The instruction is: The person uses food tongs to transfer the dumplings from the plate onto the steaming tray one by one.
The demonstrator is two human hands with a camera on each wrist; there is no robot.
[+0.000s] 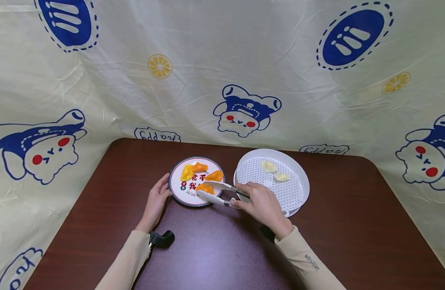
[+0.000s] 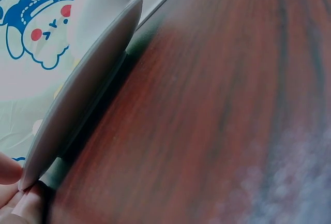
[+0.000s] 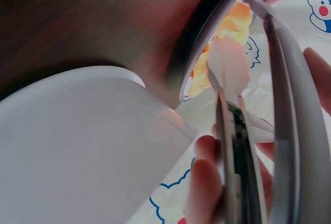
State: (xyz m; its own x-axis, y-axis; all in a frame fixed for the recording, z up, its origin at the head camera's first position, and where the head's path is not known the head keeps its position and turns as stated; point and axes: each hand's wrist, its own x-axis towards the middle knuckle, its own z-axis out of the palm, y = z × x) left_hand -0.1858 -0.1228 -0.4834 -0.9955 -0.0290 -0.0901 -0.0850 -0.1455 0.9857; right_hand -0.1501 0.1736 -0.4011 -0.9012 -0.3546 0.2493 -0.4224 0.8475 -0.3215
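Observation:
My left hand (image 1: pixel 156 203) grips the near-left rim of a round white plate (image 1: pixel 176 186) with a dark edge; in the left wrist view the thumb lies above the rim and fingers below it. My right hand (image 1: pixel 261 204) holds a pair of tongs (image 1: pixel 223 186) with white tips, spread apart over the plate's right side. Between the tips lies an orange dumpling (image 1: pixel 205 188). Other dumplings on the plate are a yellow one (image 1: pixel 187 173) and orange ones (image 1: pixel 214 176). Whether the tips touch the dumpling I cannot tell.
Right of the plate stands a round white steamer tray (image 1: pixel 303 177) with a perforated bottom, partly behind my right hand. Two pale dumplings (image 1: pixel 269 166) lie in it. Both stand on a dark brown table (image 1: pixel 338 225), with a printed cloth (image 1: pixel 193 100) hanging behind.

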